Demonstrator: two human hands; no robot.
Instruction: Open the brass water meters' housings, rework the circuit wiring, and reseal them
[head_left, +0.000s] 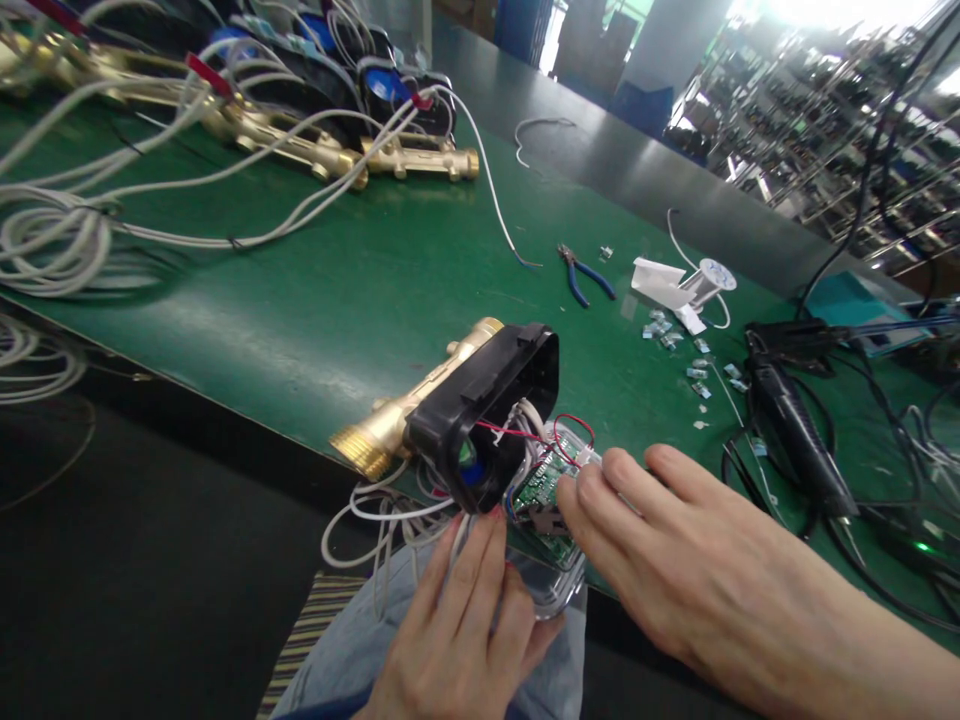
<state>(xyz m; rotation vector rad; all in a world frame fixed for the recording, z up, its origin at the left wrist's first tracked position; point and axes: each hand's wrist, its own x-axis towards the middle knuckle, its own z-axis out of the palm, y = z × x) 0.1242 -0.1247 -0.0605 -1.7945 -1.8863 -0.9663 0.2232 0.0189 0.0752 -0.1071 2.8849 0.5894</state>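
Observation:
A brass water-meter body (420, 400) with a black plastic housing (491, 410) lies at the near edge of the green table (337, 290). Red and white wires run from the housing to a green circuit board (541, 490) seated in a clear plastic cover (559, 585). My left hand (461, 630) grips the clear cover from below, fingers curled up against its side. My right hand (675, 550) reaches in from the right, with its fingertips pinching at the board's top edge near the wires.
More brass meter bodies (420, 160) with white cables (52, 235) lie at the far left. Blue-handled pliers (585, 275), a solder spool (709, 280), small loose parts (675, 345) and a black soldering iron (795, 430) sit to the right. Racks stand beyond the table.

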